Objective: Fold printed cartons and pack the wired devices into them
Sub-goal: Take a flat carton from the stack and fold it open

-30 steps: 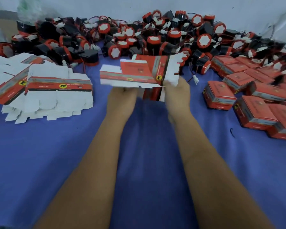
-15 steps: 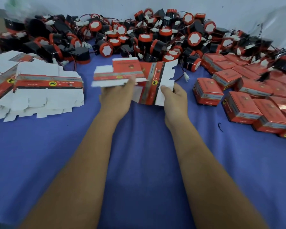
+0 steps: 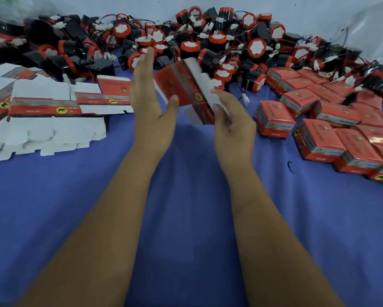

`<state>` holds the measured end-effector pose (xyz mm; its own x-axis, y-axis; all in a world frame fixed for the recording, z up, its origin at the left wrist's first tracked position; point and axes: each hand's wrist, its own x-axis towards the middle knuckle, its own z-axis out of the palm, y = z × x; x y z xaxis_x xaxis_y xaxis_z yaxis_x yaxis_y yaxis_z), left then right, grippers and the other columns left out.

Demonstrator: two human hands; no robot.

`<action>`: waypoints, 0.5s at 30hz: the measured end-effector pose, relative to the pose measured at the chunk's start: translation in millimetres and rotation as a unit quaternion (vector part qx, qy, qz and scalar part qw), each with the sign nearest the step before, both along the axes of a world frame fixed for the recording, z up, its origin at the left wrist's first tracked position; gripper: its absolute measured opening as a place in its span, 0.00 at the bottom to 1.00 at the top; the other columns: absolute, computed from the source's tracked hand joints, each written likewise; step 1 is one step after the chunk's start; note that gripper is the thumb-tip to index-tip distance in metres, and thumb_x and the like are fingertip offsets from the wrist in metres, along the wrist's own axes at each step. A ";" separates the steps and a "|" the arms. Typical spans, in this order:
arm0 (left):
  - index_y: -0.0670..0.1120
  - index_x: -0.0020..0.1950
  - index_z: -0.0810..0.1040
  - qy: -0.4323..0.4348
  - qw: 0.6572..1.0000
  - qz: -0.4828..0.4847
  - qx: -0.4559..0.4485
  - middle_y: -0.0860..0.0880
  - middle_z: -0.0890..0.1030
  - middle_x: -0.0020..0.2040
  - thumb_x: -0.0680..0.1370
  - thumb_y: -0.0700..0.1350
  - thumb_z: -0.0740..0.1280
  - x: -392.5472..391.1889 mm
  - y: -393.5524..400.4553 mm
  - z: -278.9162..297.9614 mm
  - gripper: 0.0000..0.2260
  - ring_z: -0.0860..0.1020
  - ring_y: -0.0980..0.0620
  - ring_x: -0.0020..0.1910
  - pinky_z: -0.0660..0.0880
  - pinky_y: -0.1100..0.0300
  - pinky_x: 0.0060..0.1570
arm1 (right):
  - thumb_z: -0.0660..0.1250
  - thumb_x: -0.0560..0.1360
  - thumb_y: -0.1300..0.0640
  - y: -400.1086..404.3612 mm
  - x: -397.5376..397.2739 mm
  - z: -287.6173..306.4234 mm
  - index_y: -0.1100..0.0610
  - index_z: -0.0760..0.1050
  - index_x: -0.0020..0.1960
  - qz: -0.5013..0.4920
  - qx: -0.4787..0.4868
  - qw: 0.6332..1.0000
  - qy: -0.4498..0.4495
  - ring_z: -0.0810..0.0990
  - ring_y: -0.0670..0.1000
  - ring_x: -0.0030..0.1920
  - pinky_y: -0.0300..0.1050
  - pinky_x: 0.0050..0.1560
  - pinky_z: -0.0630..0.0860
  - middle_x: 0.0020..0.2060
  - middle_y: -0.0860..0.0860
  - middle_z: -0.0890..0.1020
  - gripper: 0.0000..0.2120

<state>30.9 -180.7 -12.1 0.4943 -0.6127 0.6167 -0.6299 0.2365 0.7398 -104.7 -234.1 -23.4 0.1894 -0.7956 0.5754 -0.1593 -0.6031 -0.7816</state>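
Swung round since half a second back: carton blank, then lying nearly flat between both hands, now tilted on edge at 12 o'clock above the blue cloth, blurred with motion. Second blank, earlier under the left fingers, now left lying at 10 o'clock, beside the stack of flat blanks. Left hand lifted clear of it, fingers straight and pointing up, thumb tip close to the carton's near edge; contact too blurred to settle. Right hand curled round the blank's right edge, fingers pinching the white flap. Judged from that: one blank singled out, about to be squared open into a box, no device in it yet.

Heap of wired devices, black and red with white plugs, spread from 10 to 2 o'clock along the wall. Finished red boxes massed at 2 to 3 o'clock, so packing looks well under way, with plenty of devices waiting.

Printing: yellow round badge with a dark animal figure on the blanks and boxes; small white lettering on the red bands, too blurred to read with any confidence. No brand name legible.
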 end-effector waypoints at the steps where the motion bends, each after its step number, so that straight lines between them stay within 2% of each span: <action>1: 0.41 0.79 0.55 -0.033 0.999 -0.014 -0.019 0.50 0.58 0.77 0.82 0.37 0.61 0.7 -0.8 -0.6 0.27 0.57 0.46 0.78 0.55 0.49 0.77 | 0.61 0.81 0.65 2.4 0.2 -0.5 0.54 0.77 0.65 0.013 -0.030 0.999 0.026 0.76 0.31 0.49 0.27 0.51 0.72 0.48 0.33 0.79 0.16; 4: 0.46 0.71 0.69 -0.084 0.994 -0.013 -0.065 0.59 0.69 0.65 0.83 0.38 0.58 10.0 0.6 0.2 0.15 0.68 0.56 0.65 0.66 0.49 0.69 | 0.60 0.79 0.67 5.3 1.0 -0.7 0.54 0.75 0.68 0.051 -0.056 0.994 0.081 0.78 0.45 0.52 0.37 0.49 0.76 0.58 0.41 0.80 0.20; 6: 0.42 0.58 0.78 -0.100 0.991 0.001 -0.086 0.56 0.75 0.53 0.84 0.38 0.57 16.1 1.3 1.7 0.10 0.72 0.56 0.54 0.71 0.46 0.59 | 0.62 0.79 0.65 4.1 0.6 0.0 0.55 0.75 0.66 0.055 -0.025 0.995 0.080 0.79 0.42 0.49 0.35 0.46 0.75 0.53 0.45 0.84 0.17; 7: 0.40 0.54 0.78 -0.097 0.991 -0.002 -0.090 0.53 0.76 0.50 0.84 0.38 0.57 16.9 1.6 1.7 0.10 0.72 0.54 0.51 0.71 0.45 0.56 | 0.63 0.80 0.62 2.2 -0.2 -0.1 0.55 0.77 0.64 0.051 -0.001 0.996 0.079 0.78 0.39 0.45 0.31 0.44 0.73 0.47 0.42 0.84 0.14; 9: 0.42 0.52 0.76 -0.068 0.994 -0.032 -0.085 0.51 0.76 0.49 0.83 0.37 0.57 14.2 3.7 2.7 0.09 0.73 0.57 0.52 0.70 0.46 0.58 | 0.64 0.81 0.58 -2.0 -2.9 1.1 0.55 0.80 0.58 0.039 0.043 0.994 0.089 0.73 0.37 0.34 0.30 0.36 0.67 0.34 0.36 0.78 0.09; 10: 0.42 0.51 0.76 -0.048 0.995 -0.049 -0.075 0.52 0.77 0.51 0.83 0.37 0.57 12.5 5.1 3.1 0.08 0.73 0.58 0.56 0.70 0.46 0.62 | 0.63 0.81 0.57 -2.6 -3.8 2.1 0.54 0.81 0.56 0.039 0.067 0.993 0.087 0.71 0.40 0.32 0.32 0.33 0.65 0.31 0.39 0.77 0.09; 11: 0.41 0.50 0.77 -0.027 0.996 -0.062 -0.064 0.54 0.78 0.54 0.82 0.38 0.57 11.0 6.3 3.9 0.09 0.73 0.56 0.60 0.68 0.43 0.66 | 0.63 0.81 0.56 -2.1 -3.6 4.1 0.51 0.82 0.55 0.044 0.093 0.992 0.070 0.70 0.43 0.32 0.36 0.32 0.66 0.33 0.43 0.78 0.09; 12: 0.41 0.50 0.78 -0.010 0.996 -0.071 -0.054 0.55 0.78 0.57 0.81 0.40 0.58 8.7 8.1 4.9 0.09 0.73 0.54 0.63 0.64 0.40 0.69 | 0.63 0.81 0.56 -0.8 -3.3 6.6 0.49 0.82 0.54 0.047 0.119 0.991 0.040 0.71 0.45 0.34 0.43 0.36 0.70 0.36 0.47 0.80 0.09; 13: 0.42 0.49 0.78 0.001 0.996 -0.080 -0.049 0.54 0.78 0.60 0.81 0.42 0.57 5.9 9.5 6.4 0.10 0.72 0.53 0.66 0.61 0.38 0.70 | 0.63 0.81 0.56 0.4 -3.1 9.1 0.48 0.82 0.55 0.041 0.138 0.990 0.010 0.74 0.48 0.37 0.45 0.40 0.73 0.39 0.50 0.82 0.09; 15: 0.46 0.50 0.79 0.009 0.994 -0.099 -0.045 0.54 0.78 0.64 0.81 0.47 0.56 -0.2 12.0 9.2 0.13 0.71 0.53 0.70 0.56 0.37 0.73 | 0.64 0.81 0.56 0.8 -3.8 13.2 0.50 0.82 0.56 0.012 0.157 0.987 -0.033 0.75 0.42 0.38 0.38 0.41 0.74 0.38 0.42 0.82 0.10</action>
<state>30.7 -168.8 -2.9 0.3822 -0.6417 0.6650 -0.5509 0.4195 0.7214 -108.4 -233.3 -10.2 0.1797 -0.9329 0.3121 -0.0900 -0.3315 -0.9391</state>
